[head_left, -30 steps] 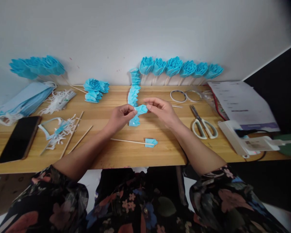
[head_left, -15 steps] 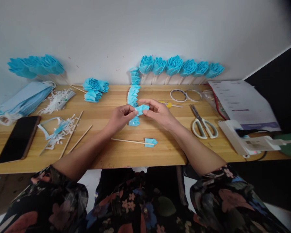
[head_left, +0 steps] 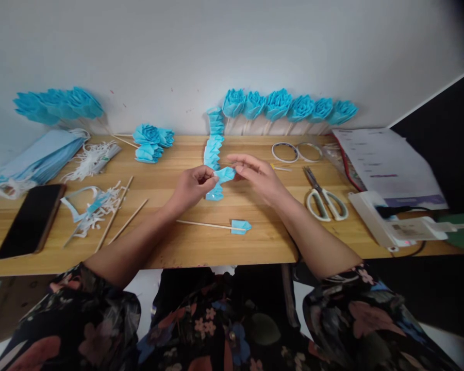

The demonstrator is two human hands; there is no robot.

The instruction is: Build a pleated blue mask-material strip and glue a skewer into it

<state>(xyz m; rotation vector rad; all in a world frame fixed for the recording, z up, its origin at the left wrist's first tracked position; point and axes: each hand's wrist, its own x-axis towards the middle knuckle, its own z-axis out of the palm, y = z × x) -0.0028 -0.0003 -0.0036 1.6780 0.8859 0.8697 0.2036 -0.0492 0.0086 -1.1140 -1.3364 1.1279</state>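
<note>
My left hand [head_left: 191,185] and my right hand [head_left: 257,178] both pinch a small folded blue paper piece [head_left: 225,175] above the middle of the wooden table [head_left: 178,242]. Just behind it a row of folded blue paper pieces [head_left: 213,149] runs from under my hands up to the wall. Nearer to me lies a thin wooden stick [head_left: 204,225] with a blue folded piece [head_left: 240,226] at its right end.
Blue paper roses [head_left: 290,106] stand along the wall, more lie at left [head_left: 151,140] and far left [head_left: 58,104]. Scissors [head_left: 325,197], tape rings [head_left: 285,152], papers [head_left: 386,165] and a white device [head_left: 394,226] sit right. A phone [head_left: 31,219], blue masks [head_left: 38,159], white strips and spare sticks [head_left: 119,214] lie left.
My right fingers slid along the blue piece and opened slightly at the top. My left hand has barely moved. The piece stays between both hands.
</note>
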